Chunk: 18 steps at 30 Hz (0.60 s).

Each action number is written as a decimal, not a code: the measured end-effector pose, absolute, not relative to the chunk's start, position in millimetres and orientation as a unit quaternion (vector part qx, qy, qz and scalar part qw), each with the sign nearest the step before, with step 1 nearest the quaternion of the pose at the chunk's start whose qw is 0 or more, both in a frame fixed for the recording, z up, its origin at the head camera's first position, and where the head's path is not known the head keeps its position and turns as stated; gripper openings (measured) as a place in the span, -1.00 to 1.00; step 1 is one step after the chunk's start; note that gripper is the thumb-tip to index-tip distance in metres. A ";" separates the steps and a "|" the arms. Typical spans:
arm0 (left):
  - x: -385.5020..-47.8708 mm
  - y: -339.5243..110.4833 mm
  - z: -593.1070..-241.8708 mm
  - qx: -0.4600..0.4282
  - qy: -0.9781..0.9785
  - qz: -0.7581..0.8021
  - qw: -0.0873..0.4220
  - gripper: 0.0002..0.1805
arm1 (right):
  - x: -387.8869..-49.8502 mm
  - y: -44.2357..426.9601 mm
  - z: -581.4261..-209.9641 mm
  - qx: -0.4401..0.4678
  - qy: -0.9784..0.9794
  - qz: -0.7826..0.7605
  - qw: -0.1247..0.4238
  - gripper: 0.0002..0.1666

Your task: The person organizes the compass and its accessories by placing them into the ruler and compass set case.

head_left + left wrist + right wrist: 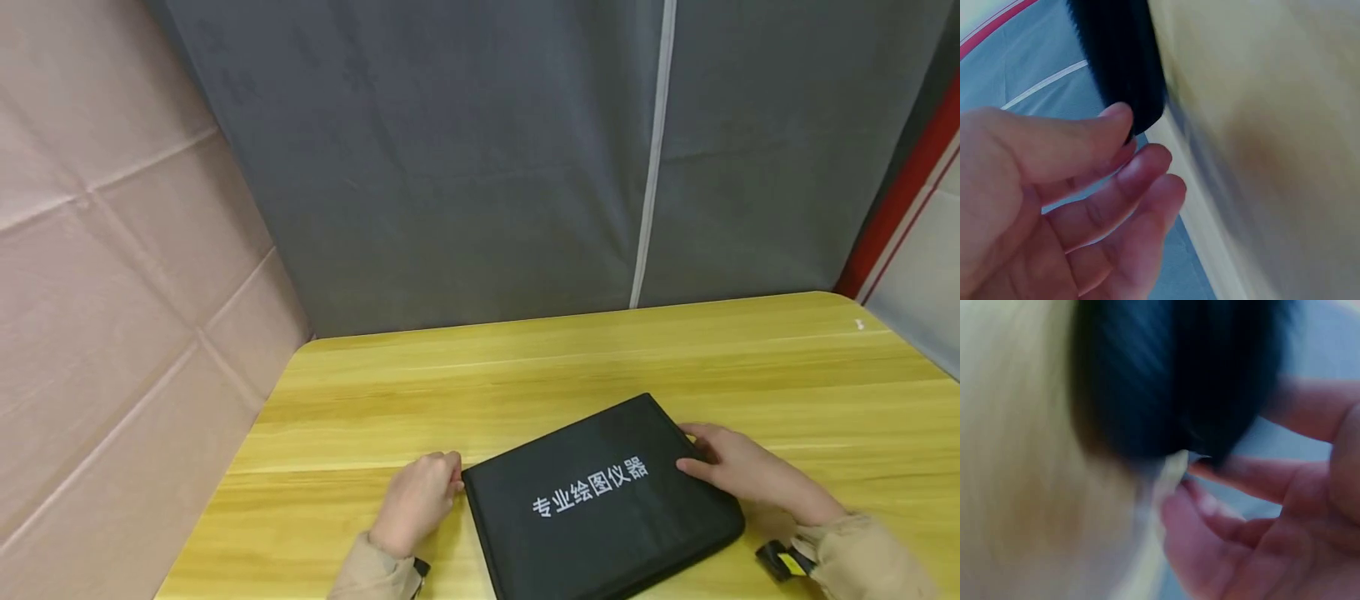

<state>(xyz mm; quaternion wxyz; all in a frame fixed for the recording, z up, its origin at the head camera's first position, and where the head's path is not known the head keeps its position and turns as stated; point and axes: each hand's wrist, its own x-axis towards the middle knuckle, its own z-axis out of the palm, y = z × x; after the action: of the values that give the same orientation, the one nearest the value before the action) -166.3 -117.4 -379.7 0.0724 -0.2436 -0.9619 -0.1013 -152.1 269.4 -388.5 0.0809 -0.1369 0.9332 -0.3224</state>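
Note:
A flat black drawing-instrument case [600,517] with white Chinese characters on its cover lies at a slant on the wooden table, its near end cut off by the frame. My left hand [420,500] is at its far left corner; in the left wrist view, thumb and forefinger of that hand [1079,194] pinch the case's corner [1125,69]. On the opposite side my right hand [750,471] grips the right edge, thumb on the cover and fingers along the side. The right wrist view is blurred, with the hand [1260,506] against the dark case end [1172,381].
The yellow wood-grain table [375,400] runs back to a grey curtain [450,183] with a white stripe. A pale pink cloth [120,317] hangs at the left. A small white scrap [859,324] lies near the table's far right corner.

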 end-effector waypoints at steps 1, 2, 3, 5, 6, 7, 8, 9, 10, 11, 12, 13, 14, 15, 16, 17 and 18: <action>-167.1 -117.1 -380.5 -0.240 -0.962 -0.112 0.066 -0.79 | -151.4 267.4 -387.8 -0.132 0.944 -0.293 0.076 -0.26; -167.8 -116.7 -381.0 -0.236 -0.962 -0.122 0.061 -0.83 | -151.1 265.7 -386.7 -0.128 0.951 -0.271 0.078 -0.24; -168.7 -116.3 -381.2 -0.232 -0.962 -0.131 0.058 -0.87 | -150.8 264.1 -385.4 -0.127 0.957 -0.248 0.082 -0.21; -171.0 -116.2 -381.4 -0.227 -0.961 -0.147 0.053 -0.90 | -151.7 261.9 -383.1 -0.126 0.960 -0.224 0.107 -0.11; -172.4 -116.4 -381.3 -0.227 -0.961 -0.150 0.051 -0.84 | -152.8 260.6 -382.3 -0.124 0.959 -0.223 0.126 -0.05; -173.8 -116.7 -381.1 -0.232 -0.959 -0.154 0.045 -0.77 | -154.2 259.0 -381.5 -0.121 0.957 -0.222 0.141 -0.02; -175.1 -117.4 -380.6 -0.238 -0.958 -0.153 0.040 -0.71 | -156.2 257.5 -381.4 -0.120 0.956 -0.223 0.149 0.00; -176.1 -118.3 -379.8 -0.246 -0.957 -0.151 0.034 -0.68 | -158.5 256.0 -381.6 -0.119 0.955 -0.225 0.152 0.01; -176.9 -119.5 -379.0 -0.254 -0.955 -0.149 0.025 -0.67 | -161.5 254.3 -381.9 -0.117 0.954 -0.231 0.154 0.01; -177.3 -120.8 -377.8 -0.262 -0.954 -0.147 0.015 -0.68 | -164.8 252.7 -382.1 -0.117 0.951 -0.240 0.154 0.00; -177.2 -122.5 -376.4 -0.267 -0.952 -0.149 0.001 -0.72 | -168.7 251.2 -382.0 -0.118 0.948 -0.250 0.155 -0.01; -176.6 -124.2 -375.1 -0.271 -0.950 -0.154 -0.014 -0.78 | -173.1 250.1 -381.5 -0.123 0.945 -0.260 0.156 -0.01; -175.4 -126.1 -373.8 -0.274 -0.948 -0.161 -0.029 -0.83 | -178.1 249.0 -381.3 -0.128 0.941 -0.272 0.157 -0.03; -173.6 -127.9 -372.5 -0.277 -0.945 -0.169 -0.046 -0.87 | -183.2 248.0 -380.4 -0.131 0.937 -0.282 0.159 -0.04; -171.6 -129.6 -371.5 -0.278 -0.942 -0.179 -0.065 -0.90 | -188.6 247.0 -379.3 -0.132 0.934 -0.290 0.162 -0.05; -169.1 -131.0 -370.7 -0.279 -0.937 -0.190 -0.087 -0.91 | -193.8 246.1 -378.1 -0.136 0.932 -0.294 0.163 -0.07; -166.5 -132.3 -370.4 -0.281 -0.933 -0.200 -0.105 -0.91 | -198.9 244.9 -376.6 -0.135 0.930 -0.299 0.167 -0.08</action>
<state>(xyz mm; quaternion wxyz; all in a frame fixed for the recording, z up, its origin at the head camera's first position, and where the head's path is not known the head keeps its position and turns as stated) -166.5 -132.3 -370.4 -0.1053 -0.2812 -0.9327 -0.1996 -198.9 244.9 -376.6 0.1668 -0.1347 0.9298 -0.2993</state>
